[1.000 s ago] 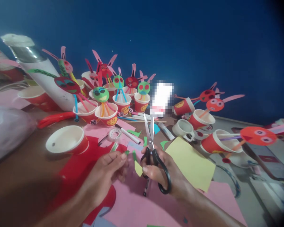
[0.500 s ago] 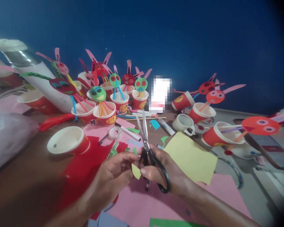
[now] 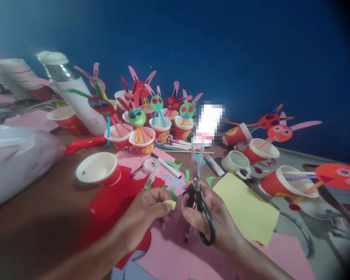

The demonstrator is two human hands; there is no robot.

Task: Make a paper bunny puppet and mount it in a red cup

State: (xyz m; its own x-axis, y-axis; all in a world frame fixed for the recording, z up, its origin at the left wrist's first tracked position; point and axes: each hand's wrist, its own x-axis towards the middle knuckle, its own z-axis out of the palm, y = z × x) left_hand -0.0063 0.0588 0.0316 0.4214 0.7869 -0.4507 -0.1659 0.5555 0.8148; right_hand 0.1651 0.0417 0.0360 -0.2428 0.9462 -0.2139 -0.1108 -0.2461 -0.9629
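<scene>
Between its fingertips my left hand (image 3: 151, 208) pinches a small yellow paper piece (image 3: 171, 204). My right hand (image 3: 211, 212) is closed round the black handles of a pair of scissors (image 3: 196, 177), whose blades point away from me, slightly parted. A gap lies between the paper piece and the scissors. Below both hands spreads a pink paper sheet (image 3: 175, 241). A larger yellow sheet (image 3: 247, 208) lies right of my right hand, and red paper (image 3: 107, 206) lies to the left. Green paper scraps (image 3: 174, 193) are scattered just beyond my left hand.
Several paper cups with colourful paper faces stand at the back, including a green face (image 3: 137, 116). A plain paper cup (image 3: 97, 169) tilts at left near a plastic bag (image 3: 20, 163). A tape roll (image 3: 151, 165), marker (image 3: 169, 169), glue stick (image 3: 214, 164) and mug (image 3: 236, 162) lie ahead.
My hands have moved apart; the yellow piece has gone from beside the scissor handles to the left, turned flatter. The camera view has shifted left, so the scene sits further right.
</scene>
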